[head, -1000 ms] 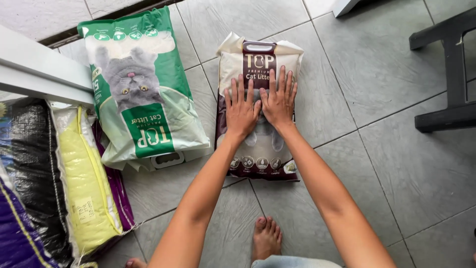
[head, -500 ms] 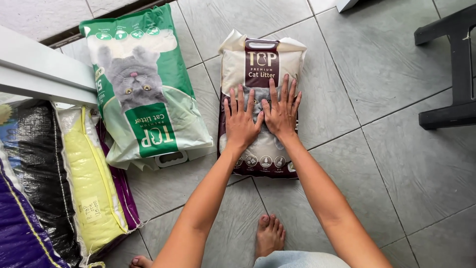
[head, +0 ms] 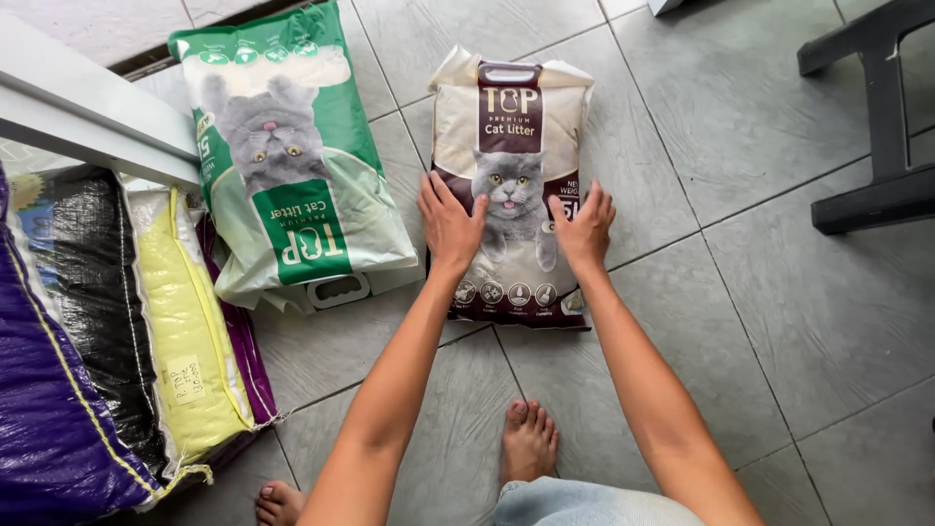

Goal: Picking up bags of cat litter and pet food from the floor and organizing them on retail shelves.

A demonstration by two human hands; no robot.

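Both hands (head: 516, 229) have spread apart on the brown bag (head: 511, 127), green bag (head: 292, 146) beside.

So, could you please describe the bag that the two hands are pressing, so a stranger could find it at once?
On the grey tiled floor two cat-picture bags lie side by side. The brown and cream bag is the right one, with the left hand and right hand flat on its lower half. Unlike the green bag beside it, its cat picture is upright to the viewer and its carry handle points away from the person.
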